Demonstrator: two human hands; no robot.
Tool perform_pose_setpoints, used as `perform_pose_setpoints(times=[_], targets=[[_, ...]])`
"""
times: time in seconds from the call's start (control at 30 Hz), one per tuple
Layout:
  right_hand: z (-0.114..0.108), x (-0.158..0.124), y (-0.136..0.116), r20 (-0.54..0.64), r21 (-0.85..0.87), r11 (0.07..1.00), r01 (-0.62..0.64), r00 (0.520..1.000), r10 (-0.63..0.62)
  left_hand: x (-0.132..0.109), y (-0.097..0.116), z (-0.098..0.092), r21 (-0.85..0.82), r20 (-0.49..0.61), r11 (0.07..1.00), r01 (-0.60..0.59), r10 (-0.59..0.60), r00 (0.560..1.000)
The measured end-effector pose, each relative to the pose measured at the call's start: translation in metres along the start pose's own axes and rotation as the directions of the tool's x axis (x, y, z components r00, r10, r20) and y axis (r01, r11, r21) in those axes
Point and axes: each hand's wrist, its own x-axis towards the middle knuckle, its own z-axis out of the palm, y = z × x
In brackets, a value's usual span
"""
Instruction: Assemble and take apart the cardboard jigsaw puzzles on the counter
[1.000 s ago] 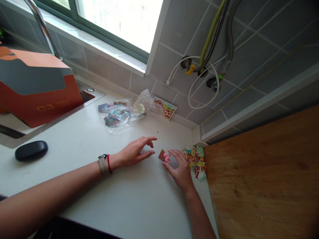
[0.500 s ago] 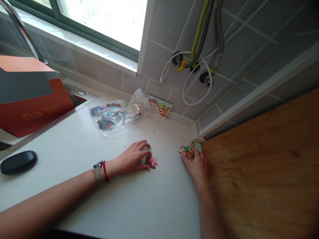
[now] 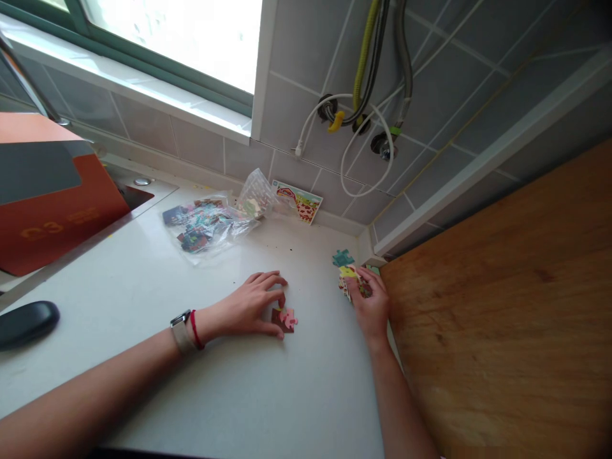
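On the white counter lies a brown and pink jigsaw piece (image 3: 285,320), perhaps two joined. Around its left side my left hand (image 3: 261,305) rests with thumb and fingers apart, a bent fingertip at its upper edge. Further right, my right hand (image 3: 370,298) grips a small stack of jigsaw pieces (image 3: 349,280), multicoloured with a yellow one at the top. Just beyond the stack is a teal jigsaw piece (image 3: 343,257). Some green pieces (image 3: 373,271) show partly behind my right fingers.
A clear plastic bag of puzzle pieces (image 3: 203,223) lies at the back. Next to it a picture card (image 3: 299,201) leans on the tiled wall. A black oval case (image 3: 29,324) sits at left, an orange box (image 3: 52,197) behind it. A wooden board (image 3: 502,306) borders the right.
The teal piece now shows apart from the stack, beyond my right hand. My right fingers have closed further over the stack. My left hand stays by the brown and pink piece; the view has shifted slightly.
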Motion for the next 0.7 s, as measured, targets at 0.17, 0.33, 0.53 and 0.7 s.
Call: perform_pose_setpoints(times=[0.17, 0.33, 0.53, 0.7], targets=[[0.008, -0.012, 0.004, 0.24, -0.332, 0.942, 0.042, 0.97, 0.041, -0.001, -0.001, 0.0, 0.003, 0.001, 1.0, -0.009, 0.009, 1.0], [-0.021, -0.005, 0.016, 0.305, -0.445, 0.896, 0.001, 0.941, 0.15, -0.001, -0.003, 0.0, 0.009, 0.014, 1.0, -0.015, 0.015, 1.0], [-0.033, 0.002, 0.03, 0.345, -0.438, 0.897, -0.061, 0.91, 0.23, -0.001, -0.003, 0.001, 0.01, 0.027, 1.0, -0.019, 0.019, 0.999], [-0.033, 0.007, 0.038, 0.376, -0.403, 0.909, -0.105, 0.886, 0.269, -0.002, -0.002, 0.002, 0.013, 0.017, 1.0, -0.022, 0.022, 1.0]])
